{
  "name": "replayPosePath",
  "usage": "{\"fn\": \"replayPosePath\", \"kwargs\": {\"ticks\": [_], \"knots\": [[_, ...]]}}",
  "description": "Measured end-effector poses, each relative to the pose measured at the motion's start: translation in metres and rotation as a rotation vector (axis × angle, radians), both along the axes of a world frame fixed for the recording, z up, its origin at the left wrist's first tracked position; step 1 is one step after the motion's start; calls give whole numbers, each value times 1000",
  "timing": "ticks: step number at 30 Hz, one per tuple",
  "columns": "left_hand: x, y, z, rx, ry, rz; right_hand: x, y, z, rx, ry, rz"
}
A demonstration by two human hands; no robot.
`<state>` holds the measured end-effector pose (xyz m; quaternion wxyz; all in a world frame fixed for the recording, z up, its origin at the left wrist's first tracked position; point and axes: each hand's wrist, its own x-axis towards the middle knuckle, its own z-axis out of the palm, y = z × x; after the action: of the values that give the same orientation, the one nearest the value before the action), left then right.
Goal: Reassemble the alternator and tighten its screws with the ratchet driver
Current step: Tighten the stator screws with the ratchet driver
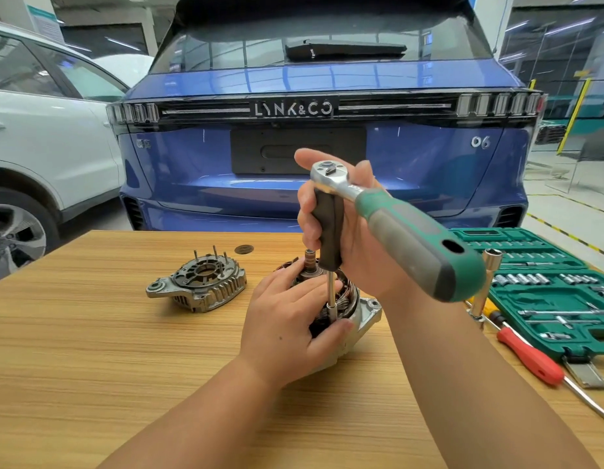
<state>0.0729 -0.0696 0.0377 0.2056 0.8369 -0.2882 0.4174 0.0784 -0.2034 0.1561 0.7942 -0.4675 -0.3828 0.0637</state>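
- Sitting near the middle of the counter (90, 333), the alternator body (358, 319) is showing its copper windings and its rotor shaft (309, 260) pointing up; the rear cover (197, 286) is lying apart to its left, not yet fitted.
- The left hand (287, 319) is wrapping its fingers and thumb around the body, steadying it.
- The right hand (337, 218) is gripping the dark extension handle of the ratchet driver (395, 214), with the socket shaft (331, 296) reaching down beside the windings.
- Judging by the cast metal and copper, the body is probably heavy and rigid, so it is best held by the housing.
- The windings are likely delicate, so fingers and socket are better kept off them.
- The long green handle is probably adding leverage, which risks tipping the body.
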Motion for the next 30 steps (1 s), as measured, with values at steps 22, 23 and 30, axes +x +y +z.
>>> {"fn": "replayPosePath", "kwargs": {"ticks": [22,23,30], "knots": [[0,1,-1,-15,25,4,-8,-13,3,74,197,1],[0,2,-2,-13,26,2,-8,-9,3,73,191,-17],[2,3,-4,12,59,7,-9,7,-2,38,97,-164]]}}
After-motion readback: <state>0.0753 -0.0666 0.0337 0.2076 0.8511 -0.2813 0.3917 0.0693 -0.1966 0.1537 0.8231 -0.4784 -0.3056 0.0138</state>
